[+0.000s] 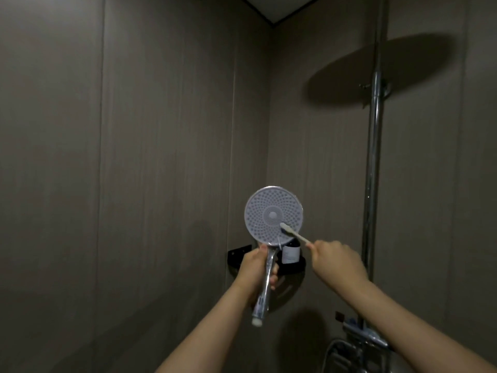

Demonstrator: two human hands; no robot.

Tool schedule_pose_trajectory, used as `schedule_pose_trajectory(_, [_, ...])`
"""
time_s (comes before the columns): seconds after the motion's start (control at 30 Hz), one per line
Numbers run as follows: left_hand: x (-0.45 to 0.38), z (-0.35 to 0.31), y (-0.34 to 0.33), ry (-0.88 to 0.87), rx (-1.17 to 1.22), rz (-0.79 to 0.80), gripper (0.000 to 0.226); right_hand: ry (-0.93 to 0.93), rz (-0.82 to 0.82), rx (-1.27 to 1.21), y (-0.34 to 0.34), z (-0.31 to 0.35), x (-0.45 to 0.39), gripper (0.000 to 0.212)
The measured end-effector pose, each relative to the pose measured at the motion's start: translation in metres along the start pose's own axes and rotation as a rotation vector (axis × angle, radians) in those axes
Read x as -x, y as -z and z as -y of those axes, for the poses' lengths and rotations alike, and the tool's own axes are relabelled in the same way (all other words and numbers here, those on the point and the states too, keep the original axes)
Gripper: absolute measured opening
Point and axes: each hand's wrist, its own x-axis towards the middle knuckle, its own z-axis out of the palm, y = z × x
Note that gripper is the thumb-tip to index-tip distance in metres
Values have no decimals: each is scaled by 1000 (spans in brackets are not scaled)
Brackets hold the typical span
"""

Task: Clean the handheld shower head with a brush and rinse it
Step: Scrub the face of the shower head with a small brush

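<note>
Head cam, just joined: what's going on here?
A person is scrubbing a handheld shower head in a shower corner. The left hand grips its chrome handle and holds the nozzle face toward the camera. The right hand pinches a toothbrush with its bristles against the lower right of the face. No water is visibly running. Behind the hands, a dark bottle sits on a black wall shelf, and a chrome riser pipe stands at right.
</note>
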Motion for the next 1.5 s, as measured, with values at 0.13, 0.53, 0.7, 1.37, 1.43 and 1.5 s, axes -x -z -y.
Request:
schedule_pose_trajectory(0.13, [2,-8,-1,13,-12,56,32,-108,-136,-7,39,-7,-27,42])
schedule_pose_trajectory(0.53, [12,-92,-14,-301,-156,139,29,-13,-368,22,124,3,-43,41])
schedule_pose_trajectory(0.7, [14,-113,-19,-396,-148,103,28,-50,-447,-27,149,6,-41,40])
schedule_pose_trajectory(1.37, [6,-113,-31,-407,-207,114,26,-142,-377,-49,139,21,-35,42])
schedule_pose_trajectory(1.43, [3,-110,-35,-414,-225,103,27,-29,-331,-24,122,38,-30,42])
schedule_pose_trajectory(1.5, [2,-108,-36,-423,-241,105,28,14,-284,-10,111,45,-25,42])
